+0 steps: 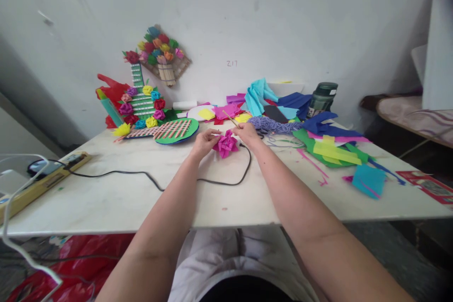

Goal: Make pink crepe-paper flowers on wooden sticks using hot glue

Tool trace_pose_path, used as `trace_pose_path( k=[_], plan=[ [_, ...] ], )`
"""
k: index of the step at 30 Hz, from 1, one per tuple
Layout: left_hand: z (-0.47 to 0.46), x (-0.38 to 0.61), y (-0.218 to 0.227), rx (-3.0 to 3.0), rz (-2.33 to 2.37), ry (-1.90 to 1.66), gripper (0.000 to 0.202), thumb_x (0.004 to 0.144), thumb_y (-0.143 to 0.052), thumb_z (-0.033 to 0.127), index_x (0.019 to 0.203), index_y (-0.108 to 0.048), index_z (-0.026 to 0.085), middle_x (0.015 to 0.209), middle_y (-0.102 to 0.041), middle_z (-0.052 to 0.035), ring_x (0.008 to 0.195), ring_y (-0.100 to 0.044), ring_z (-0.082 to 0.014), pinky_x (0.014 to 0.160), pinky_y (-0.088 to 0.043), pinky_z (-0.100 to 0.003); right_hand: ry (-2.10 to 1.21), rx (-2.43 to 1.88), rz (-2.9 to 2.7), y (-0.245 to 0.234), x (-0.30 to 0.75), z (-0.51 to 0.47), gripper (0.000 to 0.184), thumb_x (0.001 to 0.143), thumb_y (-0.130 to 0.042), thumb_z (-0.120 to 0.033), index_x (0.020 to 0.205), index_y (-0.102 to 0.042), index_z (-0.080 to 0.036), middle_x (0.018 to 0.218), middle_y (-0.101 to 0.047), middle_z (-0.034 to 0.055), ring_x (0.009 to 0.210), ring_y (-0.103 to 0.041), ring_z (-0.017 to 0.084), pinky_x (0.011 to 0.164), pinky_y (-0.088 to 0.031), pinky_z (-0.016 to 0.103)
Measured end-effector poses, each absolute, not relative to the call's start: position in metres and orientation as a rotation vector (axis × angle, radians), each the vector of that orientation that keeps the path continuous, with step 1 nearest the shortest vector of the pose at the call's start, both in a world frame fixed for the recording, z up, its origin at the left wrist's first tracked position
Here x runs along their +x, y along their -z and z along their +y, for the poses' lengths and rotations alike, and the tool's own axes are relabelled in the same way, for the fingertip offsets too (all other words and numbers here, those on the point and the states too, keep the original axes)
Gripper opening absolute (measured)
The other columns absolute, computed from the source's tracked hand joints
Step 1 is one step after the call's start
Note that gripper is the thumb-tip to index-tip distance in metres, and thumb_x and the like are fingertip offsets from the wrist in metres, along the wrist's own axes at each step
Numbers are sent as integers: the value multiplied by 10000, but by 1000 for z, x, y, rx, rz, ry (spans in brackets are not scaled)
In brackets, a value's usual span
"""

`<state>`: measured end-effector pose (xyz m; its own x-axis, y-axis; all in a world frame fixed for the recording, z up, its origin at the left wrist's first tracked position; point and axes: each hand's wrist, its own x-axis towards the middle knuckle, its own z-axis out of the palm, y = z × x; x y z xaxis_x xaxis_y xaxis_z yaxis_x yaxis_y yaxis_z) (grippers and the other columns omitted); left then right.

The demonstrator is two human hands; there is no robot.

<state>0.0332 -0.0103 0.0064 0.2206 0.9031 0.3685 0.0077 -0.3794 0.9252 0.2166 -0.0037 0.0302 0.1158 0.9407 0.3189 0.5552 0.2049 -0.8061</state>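
A magenta paper flower [226, 145] with crumpled, pointed petals sits between my hands above the white table. My left hand [206, 143] pinches the flower's left edge with thumb and fingertips. From my right hand [249, 135], a thin tan stick [229, 118] sticks up and to the left, gripped in the fingers. The right fingertips are at the flower's upper right side; whether they press on it I cannot tell. A black cable [244, 174] loops below the flower and its end lies by my right wrist.
A green guitar-shaped craft [177, 131] with paper roses stands back left. Purple yarn [272, 125], coloured crepe paper [332, 151] and a dark green bottle [322, 99] lie or stand to the right. A power strip [53, 179] is on the left edge of the table [226, 212].
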Motion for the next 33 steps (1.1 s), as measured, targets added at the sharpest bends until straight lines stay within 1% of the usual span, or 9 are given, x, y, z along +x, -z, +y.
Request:
trace_pose_path(
  k=[3,6,10,20,25,29,33],
  plan=[
    [-11,33,-6,1631,868,-1277,417,598,-773,425,870,-662,128,510,-599,6,459,-550,-114,489,-470,-237,-520,-1501,-1571,-29,218,-2,217,624,-596,-382,548,-575,-180,492,-459,-30,547,-431,130,545,-301,265],
    [-11,32,-6,1638,871,-1274,415,602,-770,427,867,-663,127,521,-607,-1,458,-548,-113,485,-466,-235,-528,-1486,-1580,-26,219,2,209,616,-610,-380,598,-621,-172,530,-512,-19,571,-463,134,569,-332,261],
    [-11,32,-7,1647,874,-1281,411,603,-772,418,868,-667,123,513,-600,-2,451,-541,-109,475,-456,-229,-560,-1474,-1577,-24,220,3,210,607,-627,-373,639,-653,-167,525,-531,-16,570,-477,138,585,-354,262],
    [-9,32,-6,1678,869,-1272,397,617,-753,411,861,-654,114,514,-593,7,433,-501,-84,457,-419,-208,-574,-1494,-1543,-23,216,1,157,617,-612,-305,605,-618,-149,505,-502,-29,541,-460,118,550,-345,242],
    [-9,32,-6,1660,858,-1237,369,619,-732,337,902,-645,115,508,-570,23,432,-481,-78,454,-389,-199,-609,-1418,-1565,-27,213,-2,164,622,-618,-303,604,-616,-140,483,-483,-39,529,-443,110,556,-345,241],
    [-11,30,-8,1623,843,-1174,405,615,-671,245,1005,-636,137,583,-600,19,439,-464,-72,432,-330,-187,-681,-1306,-1601,-27,211,-5,167,621,-624,-302,604,-620,-136,475,-476,-46,520,-422,100,565,-353,239],
    [-13,29,-10,1582,880,-1163,376,641,-610,247,999,-653,140,574,-582,19,453,-452,-79,439,-301,-195,-712,-1239,-1622,-26,209,-6,155,617,-631,-289,591,-615,-137,475,-476,-49,528,-424,98,571,-360,237]
  ],
)
